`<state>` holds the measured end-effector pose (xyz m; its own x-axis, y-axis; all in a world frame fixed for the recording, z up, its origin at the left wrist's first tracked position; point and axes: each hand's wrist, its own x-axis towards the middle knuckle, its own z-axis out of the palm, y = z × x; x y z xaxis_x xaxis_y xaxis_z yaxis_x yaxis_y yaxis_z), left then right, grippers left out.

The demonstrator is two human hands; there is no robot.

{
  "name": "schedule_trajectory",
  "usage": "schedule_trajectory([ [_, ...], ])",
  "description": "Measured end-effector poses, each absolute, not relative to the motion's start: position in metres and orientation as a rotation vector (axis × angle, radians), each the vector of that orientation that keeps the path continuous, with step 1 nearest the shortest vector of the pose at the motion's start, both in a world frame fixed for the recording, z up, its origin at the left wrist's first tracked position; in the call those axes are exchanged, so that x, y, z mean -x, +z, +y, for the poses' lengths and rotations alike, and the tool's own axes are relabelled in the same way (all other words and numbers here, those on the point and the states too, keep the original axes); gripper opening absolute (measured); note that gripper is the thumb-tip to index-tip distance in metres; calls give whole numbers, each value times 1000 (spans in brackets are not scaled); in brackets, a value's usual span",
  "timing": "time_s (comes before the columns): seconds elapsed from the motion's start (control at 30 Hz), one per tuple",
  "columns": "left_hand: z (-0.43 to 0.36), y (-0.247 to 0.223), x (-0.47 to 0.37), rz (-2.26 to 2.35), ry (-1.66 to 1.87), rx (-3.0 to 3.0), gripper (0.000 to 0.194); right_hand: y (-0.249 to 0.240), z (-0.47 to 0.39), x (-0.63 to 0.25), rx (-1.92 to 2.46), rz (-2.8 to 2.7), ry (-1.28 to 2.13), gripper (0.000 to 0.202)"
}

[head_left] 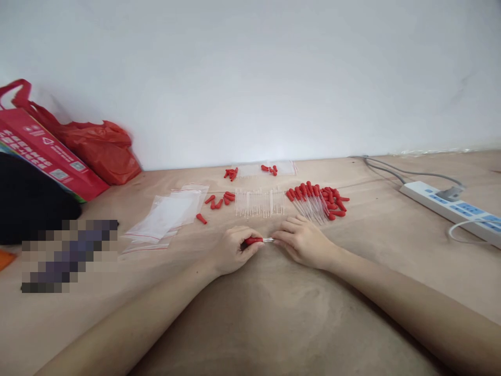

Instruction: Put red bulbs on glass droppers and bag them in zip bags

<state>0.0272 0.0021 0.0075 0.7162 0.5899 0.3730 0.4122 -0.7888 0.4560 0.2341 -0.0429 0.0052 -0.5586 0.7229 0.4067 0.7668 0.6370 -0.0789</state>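
Note:
My left hand (239, 249) pinches a red rubber dropper bulb (254, 241) between thumb and fingers. A thin clear glass tube (267, 239) runs from the bulb's mouth to my right hand (300, 241), whose closed fingers grip its other end. Beyond my hands lies a row of bare glass tubes (258, 202). To the right of that row, finished-looking droppers with red bulbs (309, 196) are fanned out, beside a heap of red bulbs (335, 201). Several loose red bulbs (216, 203) are scattered left of the tubes.
Clear zip bags (166, 216) lie at the left. More bags (287, 167) with red bulbs lie near the wall. A white power strip (457, 206) with grey cables is at the right. Red bags (97, 146) and a black item (35, 201) stand far left, near a pixelated patch.

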Motion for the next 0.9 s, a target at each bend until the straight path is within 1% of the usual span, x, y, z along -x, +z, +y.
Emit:
schedule_trajectory([
  [0.07,6,6,-25,863,841,-2565,21,4,-39,-239,1292,-2397,-124,24],
  [0.13,10,4,-23,1046,938,-2544,32,4,-30,-247,1469,-2220,-62,23],
  [0.17,11,3,-22,1135,944,-2536,34,5,-23,-253,1558,-2115,-31,22],
  [0.27,13,3,-20,1246,846,-2540,29,9,-1,-266,1788,-1902,24,20],
  [0.43,12,3,-20,1192,756,-2548,16,14,23,-266,2086,-1778,36,19],
  [0.6,12,1,-23,1199,729,-2509,11,9,26,-262,2174,-1805,-2,18],
  [0.67,14,5,-22,1275,690,-2493,14,8,26,-262,2168,-1819,-18,18],
  [0.8,27,23,-12,1689,496,-2516,30,8,30,-257,2110,-1802,18,17],
  [0.9,43,33,3,2059,327,-2557,38,12,37,-245,2109,-1766,114,21],
])
